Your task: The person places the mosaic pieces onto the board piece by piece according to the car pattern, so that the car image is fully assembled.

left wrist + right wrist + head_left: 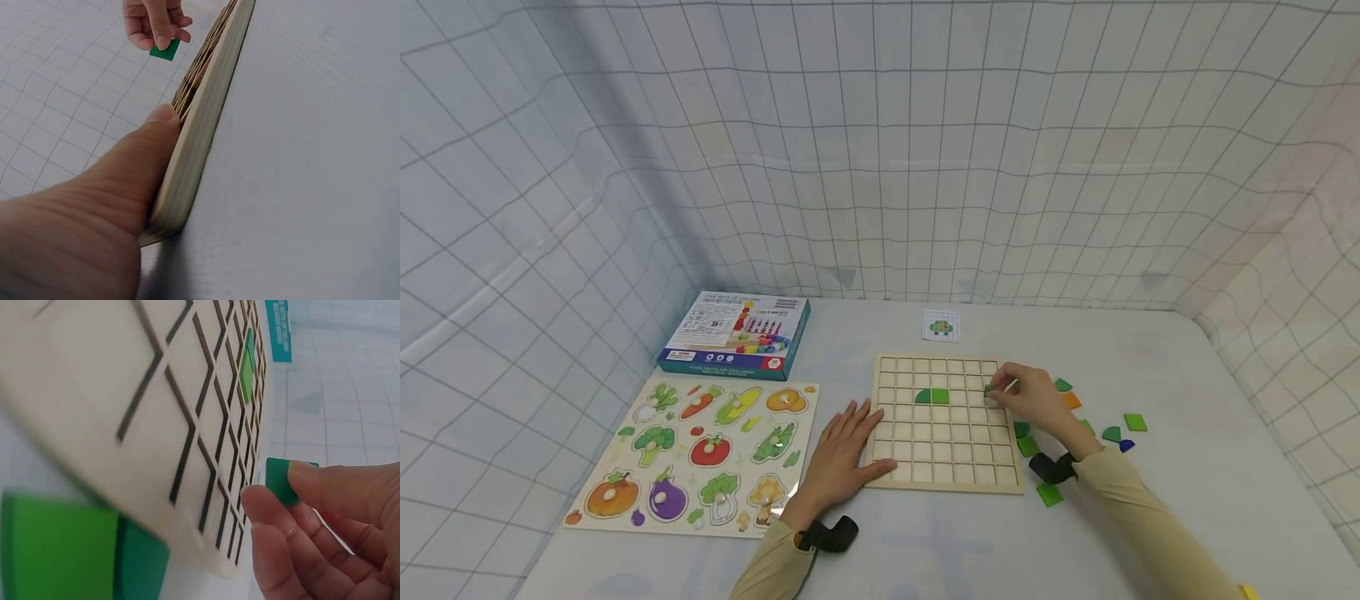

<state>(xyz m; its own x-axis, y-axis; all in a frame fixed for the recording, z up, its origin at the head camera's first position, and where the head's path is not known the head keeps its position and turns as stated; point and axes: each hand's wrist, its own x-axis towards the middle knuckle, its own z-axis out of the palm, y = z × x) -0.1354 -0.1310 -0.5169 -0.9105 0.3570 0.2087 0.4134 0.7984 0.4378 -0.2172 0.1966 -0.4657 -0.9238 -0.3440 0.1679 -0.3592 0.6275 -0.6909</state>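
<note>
A wooden grid board [947, 479] lies on the table, with two green tiles [932, 397] set in its upper rows. My right hand [1026, 398] hovers over the board's right side and pinches a dark green square tile [279, 480] between thumb and fingers; that tile [165, 49] also shows in the left wrist view. My left hand [844, 450] lies flat on the table with its thumb [147, 147] pressed against the board's left edge [203, 119].
Loose green, orange and blue tiles [1111, 423] lie right of the board. A small pattern card [941, 325] sits behind it. A vegetable peg puzzle [700, 454] and a blue box [736, 334] lie to the left. Gridded sheet walls enclose the table.
</note>
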